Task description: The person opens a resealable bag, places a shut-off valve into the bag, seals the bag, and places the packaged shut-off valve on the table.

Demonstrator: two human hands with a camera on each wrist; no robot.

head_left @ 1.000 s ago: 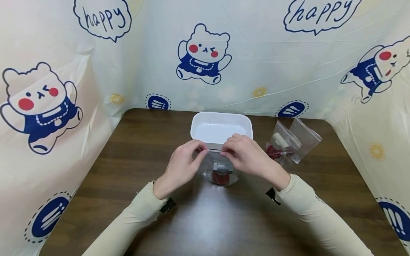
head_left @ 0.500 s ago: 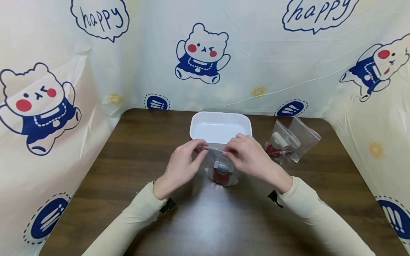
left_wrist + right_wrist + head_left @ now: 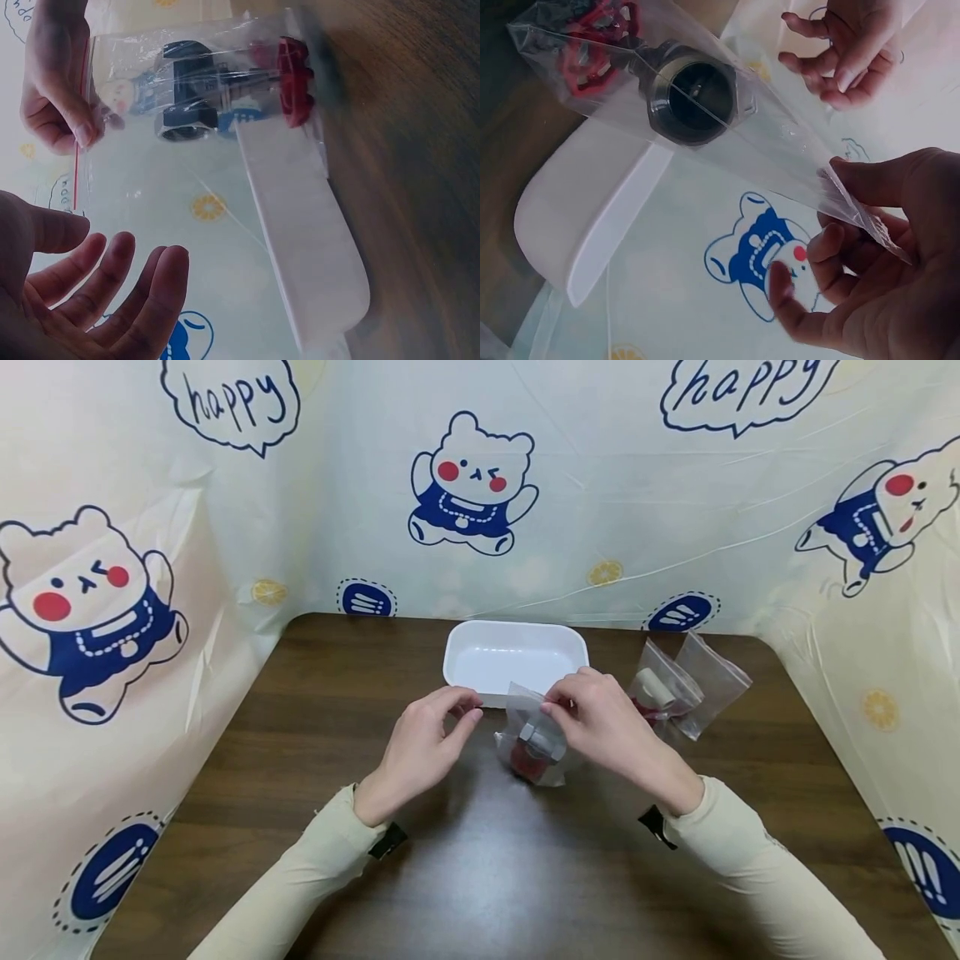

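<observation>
My right hand (image 3: pixel 600 718) pinches the top edge of a clear zip bag (image 3: pixel 780 161), which hangs from thumb and fingers. Inside the bag is a grey valve (image 3: pixel 694 94) with a hexagonal end and a red handwheel (image 3: pixel 296 81). The bag's red zip line shows in the left wrist view. My left hand (image 3: pixel 420 743) is apart from the bag, to its left, fingers loosely bent with nothing between them. In the left wrist view its fingers (image 3: pixel 161 292) spread just below the bag's corner.
A white tray (image 3: pixel 517 639) stands behind the hands at the back of the brown table (image 3: pixel 337 685). Right of it lie a zip bag with a pale cylinder (image 3: pixel 656 687) and red part, and another clear zip bag (image 3: pixel 712 681). A printed curtain (image 3: pixel 600 485) surrounds the table.
The left hand has let go of the bag's edge. My right hand has moved slightly right with the bag, which has swung and turned so its top narrows at the right fingers.
</observation>
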